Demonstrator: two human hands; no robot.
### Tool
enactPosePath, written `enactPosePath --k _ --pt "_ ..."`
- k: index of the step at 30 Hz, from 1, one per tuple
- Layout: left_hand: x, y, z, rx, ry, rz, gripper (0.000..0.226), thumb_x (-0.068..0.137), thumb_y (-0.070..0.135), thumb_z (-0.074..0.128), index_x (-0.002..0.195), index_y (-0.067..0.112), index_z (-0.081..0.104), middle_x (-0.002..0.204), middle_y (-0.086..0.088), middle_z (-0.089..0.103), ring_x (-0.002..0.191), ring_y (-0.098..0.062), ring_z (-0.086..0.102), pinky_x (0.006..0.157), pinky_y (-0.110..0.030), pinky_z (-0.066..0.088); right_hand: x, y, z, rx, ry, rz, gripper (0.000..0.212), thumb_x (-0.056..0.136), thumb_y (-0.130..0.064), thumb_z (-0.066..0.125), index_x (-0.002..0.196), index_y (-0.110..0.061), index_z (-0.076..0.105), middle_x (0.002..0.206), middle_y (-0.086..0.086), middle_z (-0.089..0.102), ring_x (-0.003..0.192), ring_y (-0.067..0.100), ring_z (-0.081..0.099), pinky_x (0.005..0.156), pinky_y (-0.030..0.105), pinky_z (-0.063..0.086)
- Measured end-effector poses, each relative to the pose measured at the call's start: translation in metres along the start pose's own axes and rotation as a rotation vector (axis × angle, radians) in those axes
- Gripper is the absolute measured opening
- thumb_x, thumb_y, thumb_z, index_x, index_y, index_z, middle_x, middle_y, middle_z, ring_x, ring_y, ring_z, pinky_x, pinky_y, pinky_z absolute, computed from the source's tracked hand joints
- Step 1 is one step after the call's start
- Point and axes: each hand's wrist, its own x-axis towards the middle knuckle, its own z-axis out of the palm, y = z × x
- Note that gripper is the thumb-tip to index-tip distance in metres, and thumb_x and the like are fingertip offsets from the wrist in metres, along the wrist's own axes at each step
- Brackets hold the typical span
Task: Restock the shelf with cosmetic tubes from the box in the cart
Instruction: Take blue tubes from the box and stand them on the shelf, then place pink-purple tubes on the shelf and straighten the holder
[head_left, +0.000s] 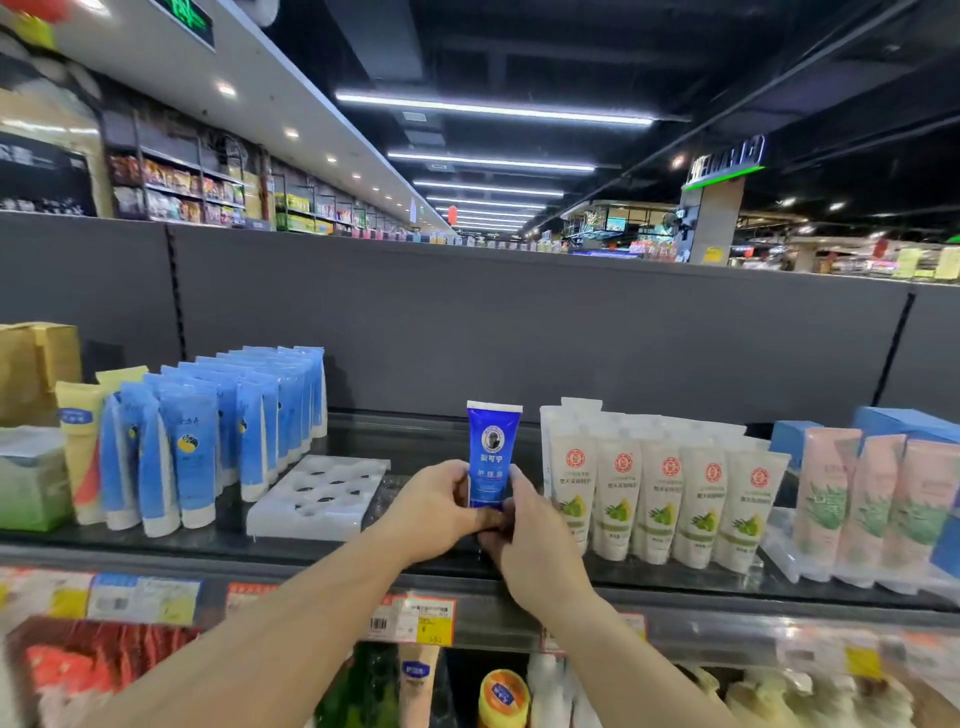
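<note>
The head view looks down on a dark shelf (426, 558) in a shop aisle. Both hands meet at the base of a dark blue tube (491, 454) standing upright, cap end down, in the open gap in the middle of the shelf. The left hand (434, 512) curls round the tube's lower left side; the right hand (530, 540) pinches its lower right side, and the fingers of the two hands touch below the label. To the left lies a clear plastic tray (317, 496) with round sockets, none filled, and beyond it a packed row of light blue tubes (234, 431). Just right of the dark tube stands a row of white tubes (665, 504) with green leaf labels, then pink tubes (857, 499). The box and cart are out of sight.

The tube looks light and soft-walled, likely to dent if squeezed at mid-body and to topple on its narrow cap. The firm cap and shoulder seem the best place to hold it while steadying it.
</note>
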Motion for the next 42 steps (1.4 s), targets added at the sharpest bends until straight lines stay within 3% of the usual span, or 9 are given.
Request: enactPosePath --k 4,8,14,18,23,26,29,35,42 --pt "-0.004 0.007 0.002 0.025 -0.003 -0.031 0.038 0.078 0.032 0.079 0.111 0.03 0.061 0.102 0.01 0.07 0.095 -0.004 0.067 0.091 -0.034 0.055 -0.002 0.003 -0.003 0.012 -0.029 0.017 0.069 0.091 -0.022 0.067 0.147 -0.03 0.029 0.118 -0.014 0.061 0.109 0.003 0.058 0.084 0.017 0.05" --pt "-0.011 0.015 0.0 0.046 0.027 -0.031 0.056 0.078 0.03 0.079 0.129 0.027 0.054 0.114 0.014 0.065 0.103 -0.001 0.062 0.086 -0.021 0.05 -0.013 -0.002 -0.015 0.042 -0.049 0.044 0.079 0.092 -0.019 0.065 0.155 -0.022 0.015 0.124 -0.009 0.058 0.107 0.001 0.054 0.086 0.017 0.045" --pt "-0.05 0.018 -0.026 0.092 0.207 0.026 0.066 0.085 0.038 0.072 0.142 0.022 0.043 0.14 0.006 0.053 0.125 -0.008 0.05 0.099 -0.026 0.044 -0.05 -0.031 -0.009 0.105 0.182 -0.115 0.049 0.09 -0.016 0.067 0.135 -0.025 0.049 0.115 -0.013 0.058 0.105 0.002 0.057 0.092 0.024 0.053" --pt "-0.1 -0.006 -0.063 0.094 0.246 -0.036 0.054 0.091 0.042 0.063 0.14 0.022 0.049 0.138 0.006 0.055 0.124 -0.008 0.051 0.103 -0.026 0.041 -0.059 -0.078 0.019 0.121 0.093 -0.174 0.044 0.092 -0.019 0.064 0.135 -0.018 0.051 0.118 -0.009 0.057 0.114 0.009 0.054 0.099 0.027 0.047" --pt "-0.192 -0.08 -0.153 0.406 0.238 -0.166 0.061 0.093 0.058 0.047 0.143 0.024 0.044 0.143 0.006 0.05 0.133 -0.017 0.045 0.109 -0.032 0.036 -0.076 -0.17 0.101 -0.133 -0.226 -0.223 0.054 0.102 -0.039 0.04 0.151 -0.02 0.03 0.155 -0.001 0.034 0.144 0.021 0.027 0.118 0.035 0.022" --pt "-0.264 -0.136 -0.226 0.731 0.146 -0.36 0.074 0.091 0.069 0.029 0.151 0.026 0.029 0.159 -0.001 0.026 0.148 -0.028 0.019 0.118 -0.044 0.019 -0.098 -0.236 0.179 -0.26 -0.307 -0.261 0.06 0.099 -0.052 0.034 0.15 -0.022 0.03 0.157 0.006 0.031 0.146 0.026 0.022 0.119 0.043 0.019" --pt "-0.341 -0.179 -0.296 0.805 0.171 -0.542 0.077 0.094 0.068 0.03 0.156 0.025 0.015 0.164 -0.002 0.007 0.151 -0.029 0.004 0.119 -0.05 0.009 -0.126 -0.308 0.254 -0.249 -0.403 -0.307 0.056 0.099 -0.048 0.038 0.148 -0.022 0.034 0.156 0.007 0.032 0.144 0.029 0.023 0.118 0.042 0.022" --pt "-0.462 -0.244 -0.4 0.901 0.306 -0.716 0.076 0.09 0.069 0.038 0.152 0.026 0.027 0.161 -0.005 0.022 0.149 -0.029 0.016 0.119 -0.051 0.019 -0.181 -0.437 0.365 -0.168 -0.536 -0.442 0.052 0.095 -0.049 0.045 0.14 -0.022 0.042 0.144 0.006 0.041 0.134 0.033 0.037 0.104 0.046 0.038" --pt "-0.545 -0.317 -0.459 0.875 0.354 -0.87 0.071 0.091 0.065 0.044 0.148 0.023 0.037 0.152 -0.007 0.04 0.14 -0.03 0.033 0.114 -0.048 0.031 -0.214 -0.501 0.467 -0.132 -0.658 -0.505 0.05 0.096 -0.045 0.049 0.14 -0.02 0.045 0.146 0.009 0.042 0.135 0.033 0.035 0.107 0.043 0.036"
